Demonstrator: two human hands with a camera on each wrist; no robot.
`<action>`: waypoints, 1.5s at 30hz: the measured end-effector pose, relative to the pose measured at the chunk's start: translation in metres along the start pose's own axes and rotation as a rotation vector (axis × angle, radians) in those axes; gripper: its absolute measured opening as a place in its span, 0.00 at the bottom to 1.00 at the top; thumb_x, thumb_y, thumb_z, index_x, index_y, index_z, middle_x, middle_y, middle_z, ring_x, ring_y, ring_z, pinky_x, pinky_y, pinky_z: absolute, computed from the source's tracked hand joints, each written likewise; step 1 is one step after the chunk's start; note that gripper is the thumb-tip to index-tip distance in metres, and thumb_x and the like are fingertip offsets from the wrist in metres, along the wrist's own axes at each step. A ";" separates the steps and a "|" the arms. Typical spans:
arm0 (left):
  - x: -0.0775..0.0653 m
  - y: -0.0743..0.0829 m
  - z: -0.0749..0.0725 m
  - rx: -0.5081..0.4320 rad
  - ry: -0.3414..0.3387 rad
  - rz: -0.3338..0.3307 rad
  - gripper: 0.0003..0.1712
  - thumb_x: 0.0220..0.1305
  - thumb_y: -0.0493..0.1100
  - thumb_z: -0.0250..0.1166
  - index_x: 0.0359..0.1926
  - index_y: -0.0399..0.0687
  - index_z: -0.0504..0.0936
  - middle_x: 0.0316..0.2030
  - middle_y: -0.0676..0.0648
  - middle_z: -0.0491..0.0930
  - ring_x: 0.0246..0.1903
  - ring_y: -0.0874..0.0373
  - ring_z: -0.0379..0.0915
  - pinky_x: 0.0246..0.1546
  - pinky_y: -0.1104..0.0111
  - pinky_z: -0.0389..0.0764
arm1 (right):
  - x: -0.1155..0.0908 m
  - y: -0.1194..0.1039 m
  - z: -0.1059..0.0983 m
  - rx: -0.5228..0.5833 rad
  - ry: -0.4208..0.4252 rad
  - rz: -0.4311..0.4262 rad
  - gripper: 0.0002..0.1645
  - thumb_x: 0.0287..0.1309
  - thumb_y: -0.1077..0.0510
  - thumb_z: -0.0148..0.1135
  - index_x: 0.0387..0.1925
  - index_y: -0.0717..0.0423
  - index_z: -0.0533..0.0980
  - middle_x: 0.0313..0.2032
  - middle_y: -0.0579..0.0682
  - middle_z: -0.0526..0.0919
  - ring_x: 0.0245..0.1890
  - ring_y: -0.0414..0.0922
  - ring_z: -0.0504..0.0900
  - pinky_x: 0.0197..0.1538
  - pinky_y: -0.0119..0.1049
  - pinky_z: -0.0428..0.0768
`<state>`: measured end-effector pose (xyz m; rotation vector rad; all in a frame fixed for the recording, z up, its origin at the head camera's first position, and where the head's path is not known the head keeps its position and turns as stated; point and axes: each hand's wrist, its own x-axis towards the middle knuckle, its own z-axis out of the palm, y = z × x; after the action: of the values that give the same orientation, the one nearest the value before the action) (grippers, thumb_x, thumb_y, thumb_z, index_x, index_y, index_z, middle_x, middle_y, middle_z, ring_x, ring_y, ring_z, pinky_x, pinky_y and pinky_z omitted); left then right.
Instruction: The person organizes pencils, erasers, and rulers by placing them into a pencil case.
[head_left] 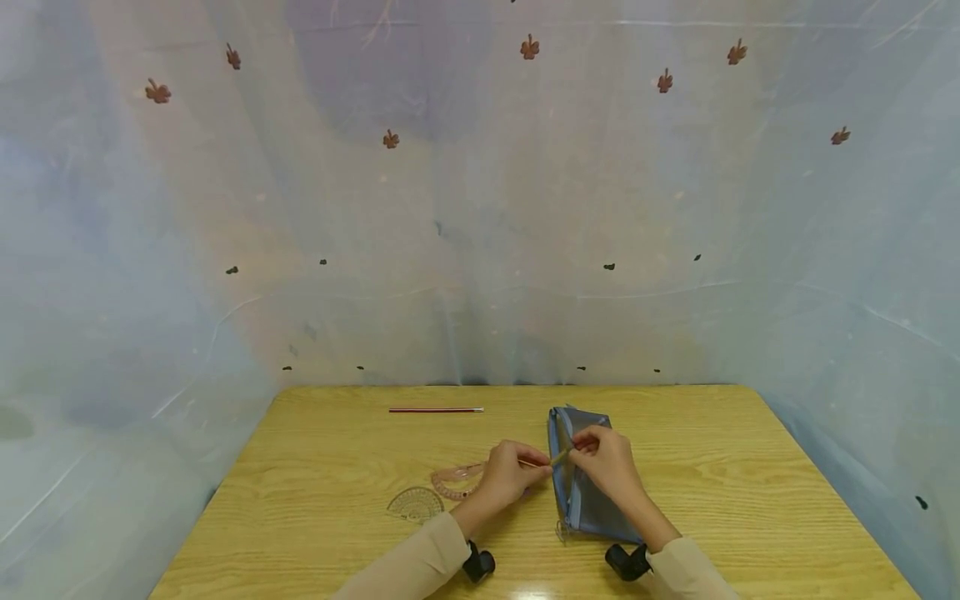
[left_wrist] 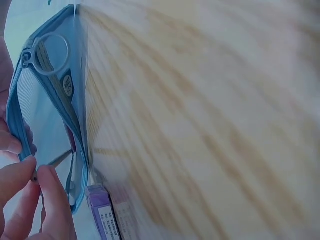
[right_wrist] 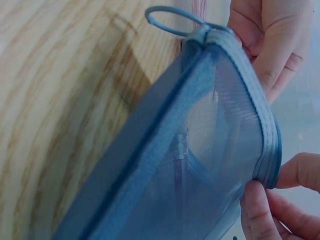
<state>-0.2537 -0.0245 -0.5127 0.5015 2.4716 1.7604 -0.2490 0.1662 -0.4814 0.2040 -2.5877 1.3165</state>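
Observation:
A blue mesh zip pouch [head_left: 600, 504] lies on the table, its zipped mouth parted and a ring pull [left_wrist: 67, 55] at the near end. With thumb and fingertips, my right hand [head_left: 611, 465] pinches the zip edge of the pouch, plainest in the right wrist view. My left hand [head_left: 506, 477] pinches a thin yellowish stick [head_left: 558, 457] at the opening; its kind cannot be made out. Through the mesh shows a striped pencil [right_wrist: 180, 170] inside. Beside the pouch, an eraser-like block in a purple sleeve [left_wrist: 102, 212] sits near my left hand.
Left of my left hand lie a pink protractor [head_left: 442, 486] and a clear protractor [head_left: 415, 505]. A red-striped pencil [head_left: 435, 410] lies toward the back of the wooden table [head_left: 315, 467]. A pale curtain [head_left: 480, 208] stands behind the table.

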 end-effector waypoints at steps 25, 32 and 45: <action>-0.008 0.011 0.004 -0.081 -0.083 -0.079 0.07 0.61 0.32 0.69 0.40 0.38 0.90 0.35 0.46 0.86 0.31 0.60 0.81 0.32 0.70 0.83 | -0.002 0.003 -0.001 0.010 0.000 -0.002 0.08 0.50 0.72 0.70 0.35 0.67 0.83 0.28 0.50 0.83 0.29 0.44 0.82 0.31 0.32 0.82; -0.006 0.008 0.005 -0.101 -0.082 -0.061 0.05 0.59 0.31 0.71 0.38 0.38 0.89 0.32 0.47 0.87 0.30 0.61 0.82 0.31 0.72 0.82 | -0.002 0.003 -0.002 0.012 0.010 -0.014 0.08 0.49 0.73 0.70 0.34 0.67 0.83 0.28 0.50 0.83 0.29 0.44 0.82 0.31 0.32 0.82; -0.012 0.019 0.006 -0.085 -0.113 -0.066 0.04 0.60 0.35 0.73 0.35 0.37 0.89 0.28 0.49 0.85 0.34 0.41 0.83 0.35 0.53 0.85 | -0.001 0.003 -0.002 0.000 0.025 -0.013 0.08 0.49 0.72 0.69 0.34 0.64 0.83 0.28 0.50 0.84 0.29 0.44 0.83 0.30 0.32 0.82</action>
<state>-0.2372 -0.0172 -0.4981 0.4920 2.3002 1.7515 -0.2488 0.1694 -0.4825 0.2032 -2.5615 1.3060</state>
